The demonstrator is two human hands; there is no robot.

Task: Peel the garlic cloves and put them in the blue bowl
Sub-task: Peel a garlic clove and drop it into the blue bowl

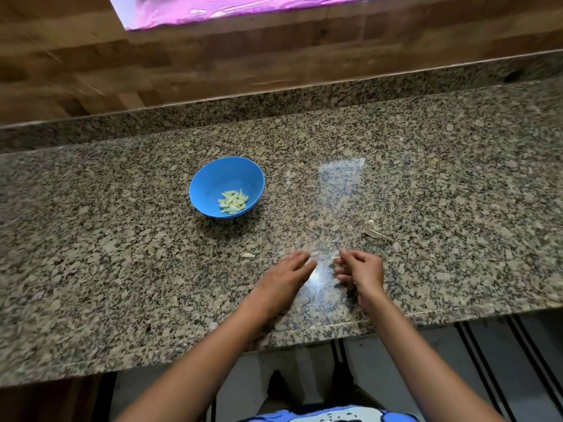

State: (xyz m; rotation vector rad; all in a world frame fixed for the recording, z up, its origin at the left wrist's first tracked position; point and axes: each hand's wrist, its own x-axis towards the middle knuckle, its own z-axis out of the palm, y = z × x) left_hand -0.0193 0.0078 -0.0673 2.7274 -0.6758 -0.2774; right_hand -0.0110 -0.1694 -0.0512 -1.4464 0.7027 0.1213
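Blue bowl (227,186) left of centre on granite counter (426,178), peeled cloves (233,202) inside, loose clove (248,255) near left hand (286,275), fingers straight and together, right hand (361,269) curled, pinching small pale scrap, stem (374,231) far right.

The bowl (226,186) was blue, the cloves (233,202) in it pale yellow; the counter (122,254) was speckled brown-and-black granite, the wall (182,65) brown wood.
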